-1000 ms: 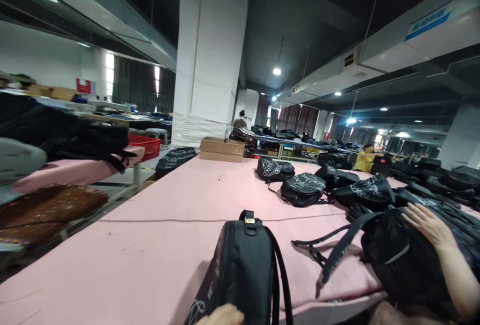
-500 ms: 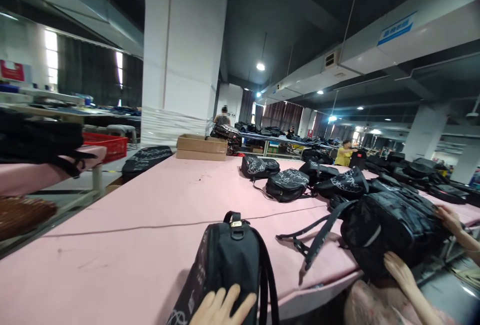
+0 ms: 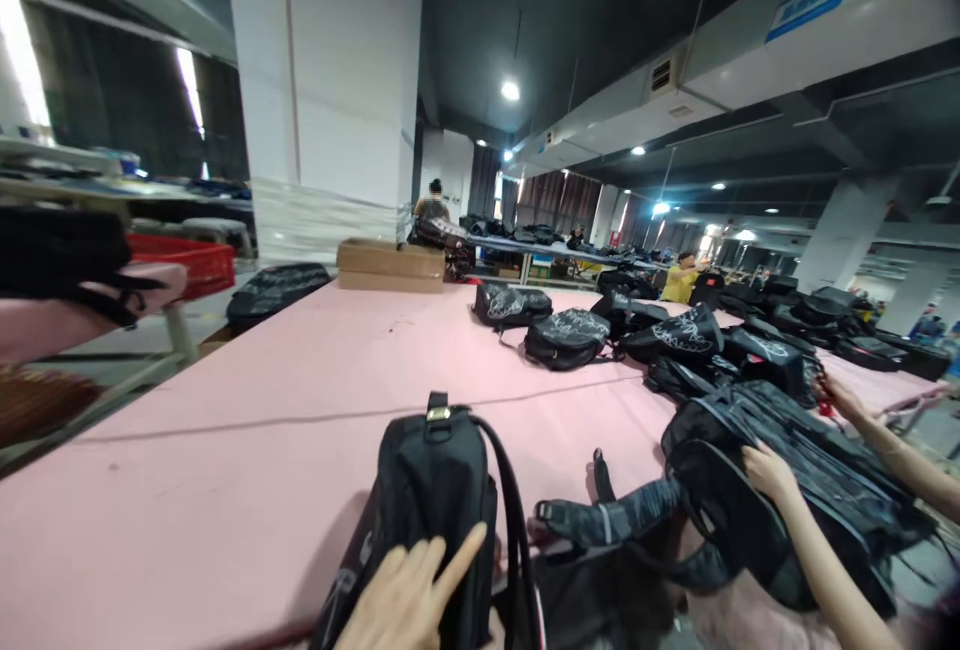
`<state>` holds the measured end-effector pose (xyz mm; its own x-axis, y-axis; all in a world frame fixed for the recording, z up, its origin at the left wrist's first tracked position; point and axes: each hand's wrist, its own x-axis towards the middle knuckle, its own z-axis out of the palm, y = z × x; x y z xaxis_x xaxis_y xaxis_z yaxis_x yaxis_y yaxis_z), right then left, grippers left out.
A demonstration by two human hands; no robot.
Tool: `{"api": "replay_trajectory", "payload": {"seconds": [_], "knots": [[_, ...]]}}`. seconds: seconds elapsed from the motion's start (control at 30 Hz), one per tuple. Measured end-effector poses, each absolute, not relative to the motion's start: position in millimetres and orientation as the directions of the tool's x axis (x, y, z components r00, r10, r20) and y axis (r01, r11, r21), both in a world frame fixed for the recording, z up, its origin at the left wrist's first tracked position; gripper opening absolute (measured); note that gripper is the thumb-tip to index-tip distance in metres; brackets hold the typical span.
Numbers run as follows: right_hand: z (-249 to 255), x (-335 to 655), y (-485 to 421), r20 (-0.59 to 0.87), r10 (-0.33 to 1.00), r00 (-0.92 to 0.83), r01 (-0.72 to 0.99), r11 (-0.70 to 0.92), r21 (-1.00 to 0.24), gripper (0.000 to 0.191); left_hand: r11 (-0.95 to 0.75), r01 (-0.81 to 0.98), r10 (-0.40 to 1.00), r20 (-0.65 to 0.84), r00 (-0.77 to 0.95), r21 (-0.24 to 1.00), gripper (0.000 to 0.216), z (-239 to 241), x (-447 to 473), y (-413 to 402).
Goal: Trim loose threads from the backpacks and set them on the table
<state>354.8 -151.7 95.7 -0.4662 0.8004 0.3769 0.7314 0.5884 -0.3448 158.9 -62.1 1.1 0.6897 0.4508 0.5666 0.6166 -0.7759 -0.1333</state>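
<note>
A black backpack [image 3: 431, 490] with a gold zip pull stands upright at the near edge of the pink table [image 3: 225, 450]. My left hand [image 3: 405, 600] rests flat against its front, fingers spread. To the right, a second black backpack [image 3: 825, 490] lies on its side at the table edge, its padded straps [image 3: 607, 520] trailing left. My right hand [image 3: 765, 470] is curled over that bag's near rim. Another person's hand [image 3: 840, 395] reaches in from the right and touches the far side of the same bag.
Several black bags with white print [image 3: 566, 338] lie further back on the table. A flat cardboard box [image 3: 390, 265] sits at the far end by a white pillar [image 3: 330, 80]. A red crate [image 3: 191, 265] stands left. A person in yellow [image 3: 681, 282] works far off.
My left hand slid up the upright backpack with fingers spread. My right hand moved onto the near rim of the lying backpack, which shifted toward the table edge; the view turned right.
</note>
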Motion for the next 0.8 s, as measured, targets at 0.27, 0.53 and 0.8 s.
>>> {"api": "replay_trajectory", "payload": {"seconds": [0.27, 0.53, 0.8], "knots": [[26.8, 307.1, -173.4, 0.188, 0.87, -0.457, 0.578, 0.45, -0.68, 0.016, -0.127, 0.473, 0.887, -0.113, 0.447, 0.872, 0.035, 20.0, 102.1, -140.1], [1.4, 290.2, -187.8, 0.401, 0.719, -0.567, 0.69, 0.681, -0.245, 0.022, 0.892, 0.04, 0.353, -0.748, 0.562, 0.451, 0.062, 15.1, 120.6, -152.9], [-5.9, 293.1, -197.8, 0.406, 0.574, -0.711, 0.62, 0.784, -0.022, 0.027, 0.829, -0.342, 0.554, -0.731, 0.399, 0.443, 0.036, -1.1, 120.3, -166.2]]}}
